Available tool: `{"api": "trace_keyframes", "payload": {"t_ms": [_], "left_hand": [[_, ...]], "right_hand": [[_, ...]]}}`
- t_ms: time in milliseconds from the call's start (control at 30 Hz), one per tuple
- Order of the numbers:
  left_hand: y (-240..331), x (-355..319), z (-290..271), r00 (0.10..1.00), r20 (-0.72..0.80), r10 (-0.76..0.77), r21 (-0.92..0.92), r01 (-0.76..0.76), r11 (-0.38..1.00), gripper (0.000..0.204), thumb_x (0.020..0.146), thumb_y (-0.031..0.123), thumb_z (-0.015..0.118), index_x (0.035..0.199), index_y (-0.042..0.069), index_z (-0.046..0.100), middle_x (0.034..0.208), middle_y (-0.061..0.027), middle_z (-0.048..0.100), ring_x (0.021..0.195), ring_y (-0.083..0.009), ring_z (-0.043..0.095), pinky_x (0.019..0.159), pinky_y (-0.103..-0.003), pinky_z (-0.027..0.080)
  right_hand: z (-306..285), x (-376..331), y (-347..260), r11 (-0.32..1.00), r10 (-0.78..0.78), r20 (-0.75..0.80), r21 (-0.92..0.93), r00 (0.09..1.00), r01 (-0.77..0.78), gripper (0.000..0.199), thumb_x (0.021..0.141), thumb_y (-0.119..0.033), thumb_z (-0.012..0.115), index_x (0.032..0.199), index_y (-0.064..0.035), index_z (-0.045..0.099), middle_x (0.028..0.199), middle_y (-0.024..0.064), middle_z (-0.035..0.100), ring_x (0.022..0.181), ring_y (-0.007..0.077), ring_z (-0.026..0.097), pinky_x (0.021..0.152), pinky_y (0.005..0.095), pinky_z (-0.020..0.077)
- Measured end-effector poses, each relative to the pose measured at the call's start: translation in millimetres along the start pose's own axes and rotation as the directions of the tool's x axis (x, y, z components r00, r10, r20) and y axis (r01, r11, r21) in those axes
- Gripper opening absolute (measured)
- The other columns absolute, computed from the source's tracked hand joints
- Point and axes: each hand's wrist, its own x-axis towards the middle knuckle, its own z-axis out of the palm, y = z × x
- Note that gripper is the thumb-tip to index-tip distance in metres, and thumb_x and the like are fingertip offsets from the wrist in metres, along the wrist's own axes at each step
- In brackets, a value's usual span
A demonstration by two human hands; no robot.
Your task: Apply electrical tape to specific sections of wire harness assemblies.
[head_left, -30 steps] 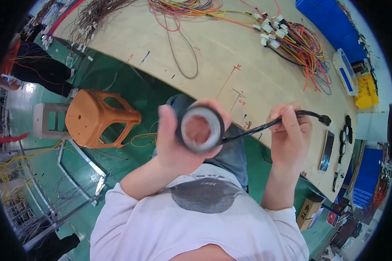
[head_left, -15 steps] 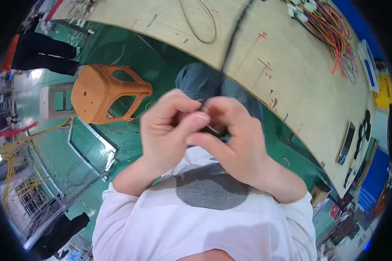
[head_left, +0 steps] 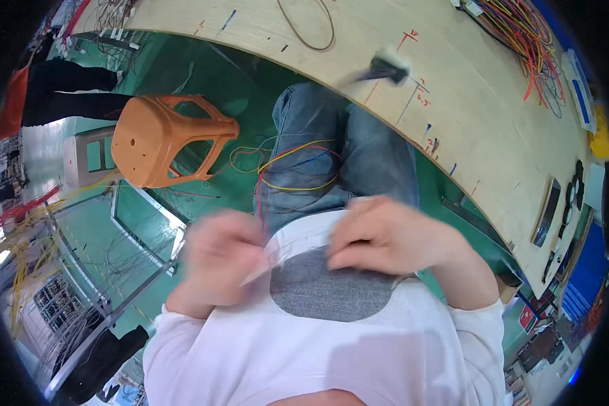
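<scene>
Over my lap, my left hand (head_left: 224, 258) is smeared by motion, its fingers curled inward. A pale, see-through streak (head_left: 269, 260) shows beside its fingers; I cannot make out what it is. My right hand (head_left: 391, 237) is apart from it, thumb and fingers pinched together. What they hold, if anything, is hidden. Thin yellow, red and blue wires (head_left: 298, 186) lie looped across my jeans. A dark, blurred piece with a pale end (head_left: 389, 68), its tail trailing left, is over the near part of the wooden table (head_left: 480, 155).
Bundled coloured wires (head_left: 531, 57) lie at the table's far right, and a brown cord loop (head_left: 328, 37) at the back. A dark strip-shaped thing (head_left: 547, 213) lies near the right edge. An orange stool (head_left: 142, 142) stands left, by a metal frame (head_left: 145, 210) and another person's legs (head_left: 74, 91).
My hands were together at a dark cable; they have come apart and drawn back toward my body. The cable has left them, and a dark blurred piece now shows over the table.
</scene>
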Motion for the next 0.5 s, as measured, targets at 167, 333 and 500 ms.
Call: {"api": "trace_keyframes", "payload": {"t_ms": [167,333,500], "left_hand": [[8.7,25.8,-55.5,0.958,-0.26,0.123,0.187,-0.075,0.98,0.012,0.086,0.014,0.045,0.086,0.003,0.049,0.059,0.0009,0.045,0.041,-0.0033,0.035,0.036,-0.015,0.025],[-42.3,52.9,-79.9,0.927,-0.338,-0.165,0.42,0.305,0.855,0.028,0.085,0.013,0.045,0.109,-0.001,0.046,0.064,-0.0023,0.053,0.043,-0.0039,0.039,0.037,-0.016,0.029],[-103.6,73.7,-65.9,0.995,-0.013,0.098,0.877,-0.036,0.479,0.027,0.083,0.015,0.047,0.102,-0.003,0.051,0.082,-0.0121,0.056,0.071,-0.017,0.051,0.065,-0.027,0.042]], "right_hand": [[-10.1,-69.8,27.7,0.773,0.607,-0.375,0.483,0.7,-0.411,0.011,0.08,-0.01,0.052,0.074,-0.0014,0.053,0.061,0.0007,0.052,0.056,0.0072,0.051,0.051,0.0196,0.0411],[-6.1,-51.4,60.7,0.661,0.743,-0.503,0.656,0.443,-0.364,0.011,0.081,-0.012,0.05,0.08,-0.0004,0.052,0.063,0.004,0.053,0.061,0.0098,0.052,0.059,0.0208,0.0397],[3.4,-0.7,138.0,0.613,0.766,-0.51,0.763,0.391,-0.206,0.015,0.077,-0.015,0.055,0.084,-0.0019,0.053,0.07,0.0053,0.057,0.063,0.0123,0.052,0.058,0.0251,0.0404]]}}
